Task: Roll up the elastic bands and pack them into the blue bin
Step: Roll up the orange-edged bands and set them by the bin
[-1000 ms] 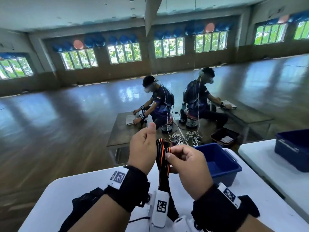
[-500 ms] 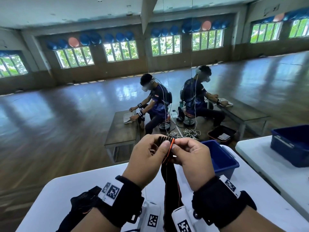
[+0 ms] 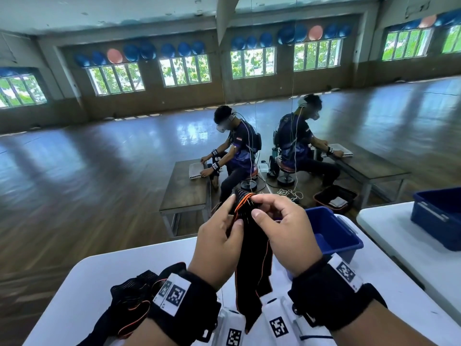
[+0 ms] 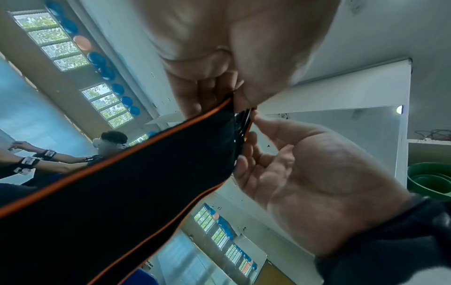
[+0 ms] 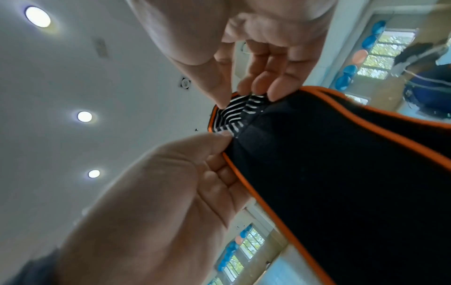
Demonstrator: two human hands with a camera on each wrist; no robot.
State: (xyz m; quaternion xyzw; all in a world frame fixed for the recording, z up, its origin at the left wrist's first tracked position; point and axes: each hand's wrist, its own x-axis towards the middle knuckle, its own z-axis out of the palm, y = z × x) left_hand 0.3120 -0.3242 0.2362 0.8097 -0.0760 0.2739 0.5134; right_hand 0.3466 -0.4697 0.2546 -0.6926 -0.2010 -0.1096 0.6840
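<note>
While both hands work above it, the white plastic-topped table (image 3: 94, 275) fills the lower part of the head view, smooth and hard. Upper right of it sits the blue rigid plastic bin (image 3: 334, 233), open-topped with straight walls, just beyond my right wrist; I see nothing packed in it from here, though part of its floor is hidden.

Lower left of the frame: a heap of black stretch fabric with orange piping (image 3: 129, 303), more bands by my guess, lying limp on the table.

Centre of frame, held up off the table: the long black elastic band with orange edge binding (image 3: 252, 260). Flat, wide, woven. Its tail hangs slack between my wrists, so I judge it light, soft and floppy, with no stiffness of its own. Near the top end the right wrist view shows a black-and-white ribbed patch, coarser in texture.

My left hand (image 3: 219, 243) pinches the top end, thumb on the near face, fingers curled behind. My right hand (image 3: 287, 231) pinches the same end from the other side, thumb and forefinger closed on the orange edge.

Handling judgement: the cloth will spring loose if let go, so grip belongs at the rolled end, thumbs pressing the core. The orange binding gives the firmest purchase; the plain face looks likelier to slip.
</note>
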